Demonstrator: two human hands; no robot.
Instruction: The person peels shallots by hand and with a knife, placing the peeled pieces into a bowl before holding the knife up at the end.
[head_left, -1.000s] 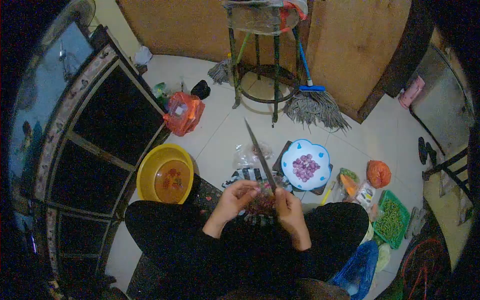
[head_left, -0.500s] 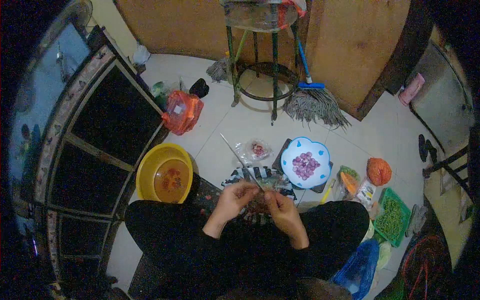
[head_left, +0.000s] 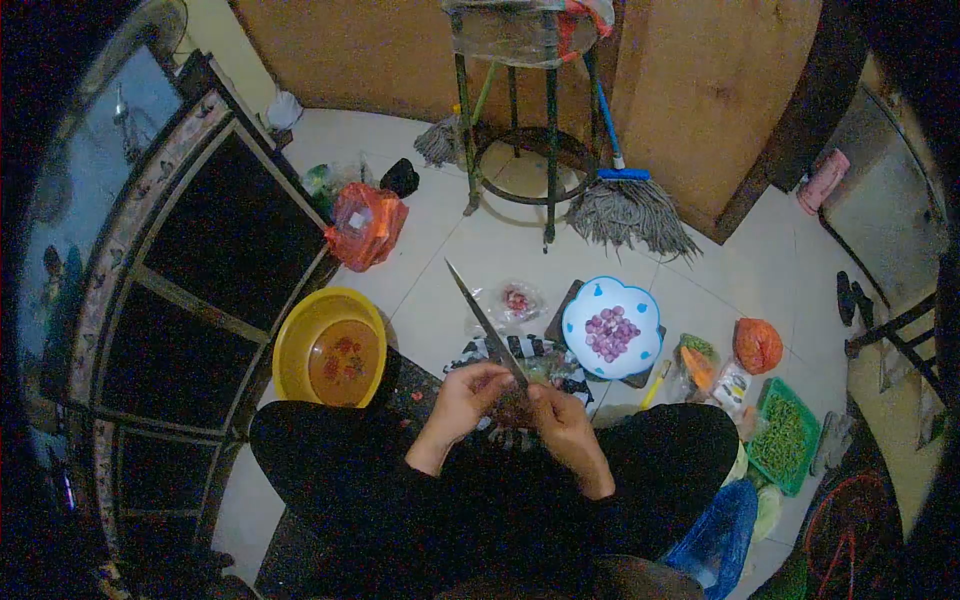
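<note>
My right hand [head_left: 562, 420] is closed round the handle end of a long knife [head_left: 484, 322], whose blade points away and to the left. Close beside it, my left hand [head_left: 462, 405] has its fingers pinched near the base of the blade; whatever they hold is too small to make out. Below the hands lies a black-and-white striped plastic bag [head_left: 480, 350], partly covered by them. A small clear bag [head_left: 516, 300] with reddish bits rests just beyond. To the right, a white-and-blue scalloped bowl [head_left: 575, 345] holds many small purple pieces that look like peeled shallots.
At left stands a yellow basin [head_left: 285, 345] with reddish pieces in liquid. An orange-red bag [head_left: 365, 225] lies behind it. On the right are a green tray [head_left: 765, 465] of green vegetables and an orange-red bundle [head_left: 758, 346]. A stool [head_left: 549, 150] and a mop [head_left: 630, 215] stand at the back.
The knife has turned so that more of its flat side shows, and its tip is slightly higher. Both hands stay in nearly the same place.
</note>
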